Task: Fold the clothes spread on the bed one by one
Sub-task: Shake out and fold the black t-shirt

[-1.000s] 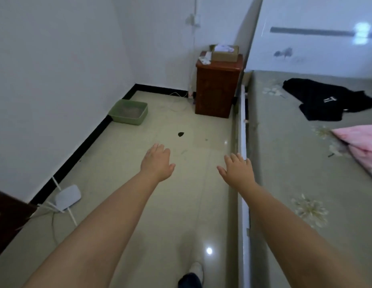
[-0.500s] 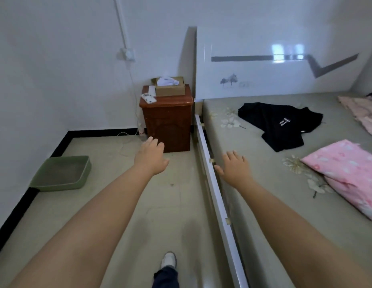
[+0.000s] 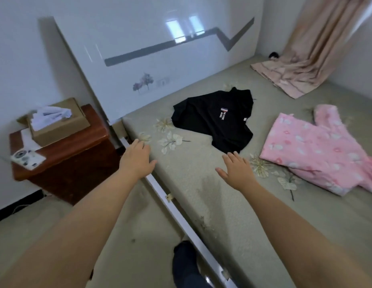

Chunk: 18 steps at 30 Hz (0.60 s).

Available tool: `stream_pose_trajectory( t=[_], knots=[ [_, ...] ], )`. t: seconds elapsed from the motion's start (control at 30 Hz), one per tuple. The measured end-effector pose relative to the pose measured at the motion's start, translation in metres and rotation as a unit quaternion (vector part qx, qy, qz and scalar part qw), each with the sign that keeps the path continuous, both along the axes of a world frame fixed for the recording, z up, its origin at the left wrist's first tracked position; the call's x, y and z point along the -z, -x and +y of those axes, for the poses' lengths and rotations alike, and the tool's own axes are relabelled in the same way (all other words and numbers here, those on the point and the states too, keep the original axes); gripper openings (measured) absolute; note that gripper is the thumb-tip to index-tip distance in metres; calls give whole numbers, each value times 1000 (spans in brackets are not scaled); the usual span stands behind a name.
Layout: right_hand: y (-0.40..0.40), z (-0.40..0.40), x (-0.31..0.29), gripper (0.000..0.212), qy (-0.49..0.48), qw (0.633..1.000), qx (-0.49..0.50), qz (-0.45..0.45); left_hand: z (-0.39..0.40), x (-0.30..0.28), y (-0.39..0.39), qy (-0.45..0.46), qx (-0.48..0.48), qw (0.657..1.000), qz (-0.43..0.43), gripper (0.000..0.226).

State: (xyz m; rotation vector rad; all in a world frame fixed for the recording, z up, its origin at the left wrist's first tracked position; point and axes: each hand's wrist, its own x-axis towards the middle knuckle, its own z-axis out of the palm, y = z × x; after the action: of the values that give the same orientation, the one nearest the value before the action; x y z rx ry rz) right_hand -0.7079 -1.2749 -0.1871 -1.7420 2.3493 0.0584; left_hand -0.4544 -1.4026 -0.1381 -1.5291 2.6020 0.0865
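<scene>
Left grip: your left hand point(image 3: 137, 161) is spread wide, holding nothing, over the bed's point(image 3: 232, 215) near-left edge.
Right grip: your right hand point(image 3: 238, 170) is also wide and empty, just short of the black T-shirt point(image 3: 214, 119).
Clothes: the pink pyjama top point(image 3: 318, 152) lies right of the T-shirt.
Progress: nothing looks folded; both garments remain.
</scene>
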Motion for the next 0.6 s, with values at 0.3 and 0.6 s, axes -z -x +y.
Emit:
stream_pose_trajectory(
  t=[0.3,0.6],
  knots=[
    [66,-159,47,61,-38,991,111,-71,-183,59,112,-57,96,994,-18,51],
    [89,-281,138,61,-82,940,319,-94,-352,163,203,-64,166,983,-43,54]
  ],
)
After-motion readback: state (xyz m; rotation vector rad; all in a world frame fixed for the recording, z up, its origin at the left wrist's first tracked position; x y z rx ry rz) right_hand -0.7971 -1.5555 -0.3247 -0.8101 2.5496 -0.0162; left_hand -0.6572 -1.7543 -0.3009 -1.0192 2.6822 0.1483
